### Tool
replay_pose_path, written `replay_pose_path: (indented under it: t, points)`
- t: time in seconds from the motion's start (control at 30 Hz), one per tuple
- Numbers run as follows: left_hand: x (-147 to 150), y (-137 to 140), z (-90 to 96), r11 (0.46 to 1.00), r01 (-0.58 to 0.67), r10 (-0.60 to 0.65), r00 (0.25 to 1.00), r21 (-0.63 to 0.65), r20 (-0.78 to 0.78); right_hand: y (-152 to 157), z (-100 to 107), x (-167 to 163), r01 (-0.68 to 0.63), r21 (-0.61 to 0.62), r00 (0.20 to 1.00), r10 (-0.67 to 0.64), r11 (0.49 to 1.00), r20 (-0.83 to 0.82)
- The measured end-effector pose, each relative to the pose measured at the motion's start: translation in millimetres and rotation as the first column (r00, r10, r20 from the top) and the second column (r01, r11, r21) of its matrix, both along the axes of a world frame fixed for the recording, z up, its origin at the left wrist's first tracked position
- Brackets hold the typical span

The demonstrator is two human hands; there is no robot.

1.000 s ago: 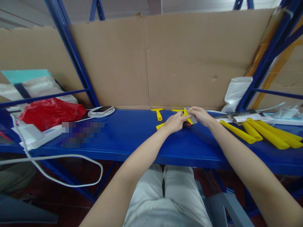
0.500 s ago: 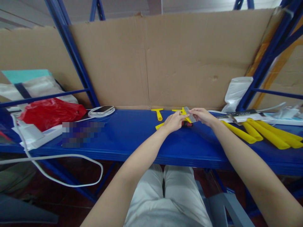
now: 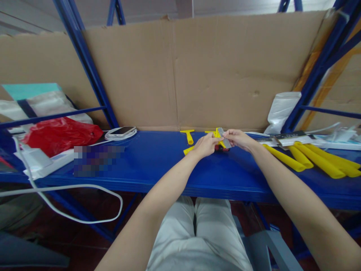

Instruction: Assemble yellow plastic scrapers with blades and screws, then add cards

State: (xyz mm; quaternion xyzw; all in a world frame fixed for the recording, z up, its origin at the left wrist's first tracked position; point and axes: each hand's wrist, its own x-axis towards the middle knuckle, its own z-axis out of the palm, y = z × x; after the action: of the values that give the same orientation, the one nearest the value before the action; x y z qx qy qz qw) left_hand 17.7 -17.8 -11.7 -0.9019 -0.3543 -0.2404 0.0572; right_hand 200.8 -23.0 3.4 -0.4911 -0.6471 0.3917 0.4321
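Observation:
My left hand (image 3: 206,145) is closed around a yellow T-shaped scraper handle (image 3: 188,150), whose end sticks out to the left below my fingers. At its crosspiece, my right hand (image 3: 236,137) pinches a flat grey metal blade (image 3: 225,139) against the yellow head. Under both hands lies a red and black object (image 3: 222,148), mostly hidden, perhaps a tool handle. Another yellow T-shaped handle (image 3: 188,137) lies on the blue shelf (image 3: 158,158), left of my hands. A bit of yellow shows just behind my left fingers.
Several long yellow handles (image 3: 321,162) with packaging lie at the right. A white pouch (image 3: 282,112) leans by the right post. On the left are a phone (image 3: 123,130) on a coiled white cable, a red plastic bag (image 3: 63,135) and a white power strip. Cardboard (image 3: 220,71) stands behind.
The blade and the yellow head have shifted and turned slightly between my fingers. My hands have stayed nearly in place, and the red and black object is more covered.

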Motion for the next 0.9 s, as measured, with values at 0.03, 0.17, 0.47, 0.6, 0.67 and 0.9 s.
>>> replay_pose_path:
  t: [0.03,0.17,0.47,0.6,0.67,0.9]
  points:
    - [0.0,0.0,0.1,1.0,0.0,0.0,1.0,0.0,-0.002,-0.2,0.1,0.0,-0.003,-0.011,1.0,0.003,1.0,-0.004]
    - [0.1,-1.7,1.2,1.0,-0.015,0.015,1.0,0.003,-0.023,-0.4,-0.1,-1.4,0.013,-0.032,1.0,-0.013,0.999,0.0]
    - [-0.7,-5.9,4.5,0.997,-0.072,0.075,0.991,0.036,-0.114,-2.9,-0.7,-15.0,0.153,0.048,0.988,-0.154,0.987,0.022]
    - [0.4,-9.6,5.9,0.996,-0.077,0.082,0.987,0.041,-0.141,-5.1,0.9,-21.0,0.231,0.075,0.972,-0.233,0.97,0.021]
    - [1.1,-10.8,6.2,0.995,-0.089,0.093,0.984,0.037,-0.152,-5.3,1.1,-22.9,0.263,0.085,0.963,-0.266,0.961,0.032]
    - [1.2,-9.3,5.0,0.996,-0.088,0.088,0.986,0.008,-0.14,-6.4,2.8,-22.7,0.265,0.053,0.958,-0.269,0.963,0.101]
